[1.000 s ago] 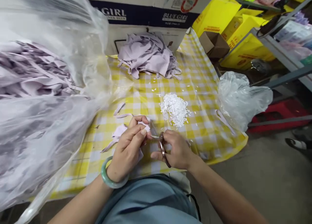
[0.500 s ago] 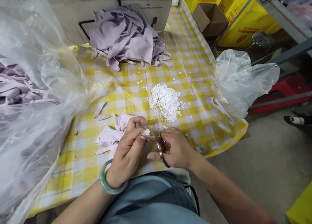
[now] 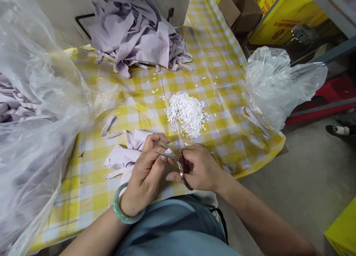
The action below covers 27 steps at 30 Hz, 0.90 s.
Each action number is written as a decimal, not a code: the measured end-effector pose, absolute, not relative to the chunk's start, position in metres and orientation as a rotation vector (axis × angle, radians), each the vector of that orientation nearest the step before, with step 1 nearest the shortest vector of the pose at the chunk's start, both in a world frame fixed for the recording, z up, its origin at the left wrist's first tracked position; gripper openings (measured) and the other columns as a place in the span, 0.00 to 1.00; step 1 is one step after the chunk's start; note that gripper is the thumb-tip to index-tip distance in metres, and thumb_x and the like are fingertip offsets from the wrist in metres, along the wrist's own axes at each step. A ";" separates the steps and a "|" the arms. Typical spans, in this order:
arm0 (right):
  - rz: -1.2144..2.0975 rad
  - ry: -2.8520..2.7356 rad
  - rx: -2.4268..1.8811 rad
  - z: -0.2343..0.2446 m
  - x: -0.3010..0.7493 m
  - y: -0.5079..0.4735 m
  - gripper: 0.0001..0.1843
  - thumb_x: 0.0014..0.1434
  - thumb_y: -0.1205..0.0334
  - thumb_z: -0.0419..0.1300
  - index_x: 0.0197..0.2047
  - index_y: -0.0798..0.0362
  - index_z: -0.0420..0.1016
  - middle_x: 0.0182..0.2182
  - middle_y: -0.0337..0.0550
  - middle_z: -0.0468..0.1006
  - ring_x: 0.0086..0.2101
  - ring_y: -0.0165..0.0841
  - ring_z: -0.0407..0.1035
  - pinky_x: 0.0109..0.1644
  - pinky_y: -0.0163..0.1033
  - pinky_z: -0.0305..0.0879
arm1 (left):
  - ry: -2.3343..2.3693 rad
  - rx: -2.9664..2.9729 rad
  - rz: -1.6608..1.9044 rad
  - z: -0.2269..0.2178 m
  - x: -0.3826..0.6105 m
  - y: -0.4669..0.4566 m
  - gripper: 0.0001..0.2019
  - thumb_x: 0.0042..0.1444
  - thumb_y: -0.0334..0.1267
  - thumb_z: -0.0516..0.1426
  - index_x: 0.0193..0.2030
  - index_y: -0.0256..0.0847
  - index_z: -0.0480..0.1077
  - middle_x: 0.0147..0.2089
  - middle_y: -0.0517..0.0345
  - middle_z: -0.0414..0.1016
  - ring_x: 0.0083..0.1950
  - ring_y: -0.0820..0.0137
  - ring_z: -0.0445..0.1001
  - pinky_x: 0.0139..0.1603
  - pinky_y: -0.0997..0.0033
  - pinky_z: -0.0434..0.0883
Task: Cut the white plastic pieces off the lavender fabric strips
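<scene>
My right hand (image 3: 200,168) grips a pair of scissors (image 3: 178,162), blades pointing left toward my left fingers. My left hand (image 3: 146,172), with a green bangle (image 3: 122,209) on its wrist, pinches a pale lilac fabric piece (image 3: 126,154) at the blades. More of that fabric lies under and left of my left hand on the yellow checked tablecloth (image 3: 83,181). A heap of small white cut bits (image 3: 187,113) lies just beyond my hands.
A pile of lilac fabric (image 3: 136,37) sits at the table's far side against a cardboard box (image 3: 178,3). A big clear plastic bag of fabric (image 3: 30,130) fills the left. A crumpled plastic bag (image 3: 274,81) hangs at the right edge. Yellow boxes (image 3: 289,18) and a brown carton (image 3: 240,9) stand beyond.
The view has tilted down and toward the table. The scissor blades have moved in across my left fingertips. Both hands stay close together over the fabric.
</scene>
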State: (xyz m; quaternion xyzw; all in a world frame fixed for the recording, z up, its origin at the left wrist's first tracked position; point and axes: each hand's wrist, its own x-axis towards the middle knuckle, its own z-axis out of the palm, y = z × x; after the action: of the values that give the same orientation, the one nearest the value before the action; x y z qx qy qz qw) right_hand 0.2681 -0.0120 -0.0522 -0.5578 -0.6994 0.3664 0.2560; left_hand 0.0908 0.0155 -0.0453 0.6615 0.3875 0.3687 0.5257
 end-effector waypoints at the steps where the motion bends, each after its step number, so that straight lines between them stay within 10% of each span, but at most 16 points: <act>1: 0.999 -1.894 -1.513 -0.052 0.268 -0.012 0.30 0.52 0.36 0.65 0.19 0.52 0.62 0.18 0.35 0.67 0.22 0.28 0.60 0.32 0.35 0.53 | 0.920 1.581 0.887 -0.045 0.091 0.016 0.15 0.67 0.33 0.48 0.32 0.43 0.71 0.39 0.51 0.69 0.57 0.60 0.62 0.57 0.61 0.63; 15: 1.025 -1.858 -1.975 -0.049 0.292 -0.022 0.19 0.56 0.54 0.64 0.20 0.53 0.65 0.17 0.36 0.68 0.21 0.27 0.57 0.28 0.34 0.47 | 0.826 1.649 0.780 -0.047 0.119 0.031 0.16 0.69 0.31 0.46 0.31 0.41 0.68 0.44 0.54 0.66 0.57 0.67 0.61 0.57 0.70 0.62; 27: 1.106 -1.690 -1.807 -0.041 0.295 -0.026 0.22 0.55 0.40 0.62 0.29 0.51 0.68 0.23 0.37 0.70 0.25 0.30 0.63 0.30 0.35 0.58 | 0.897 1.472 0.627 -0.029 0.066 0.018 0.17 0.70 0.37 0.47 0.31 0.39 0.68 0.48 0.52 0.64 0.52 0.66 0.65 0.49 0.71 0.64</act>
State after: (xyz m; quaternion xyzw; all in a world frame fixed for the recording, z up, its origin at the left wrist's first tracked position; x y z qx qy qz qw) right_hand 0.2949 -0.0259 -0.0412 -0.6512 -0.6092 0.3988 0.2139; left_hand 0.0661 0.0179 -0.0287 0.6372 0.3883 0.2713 0.6079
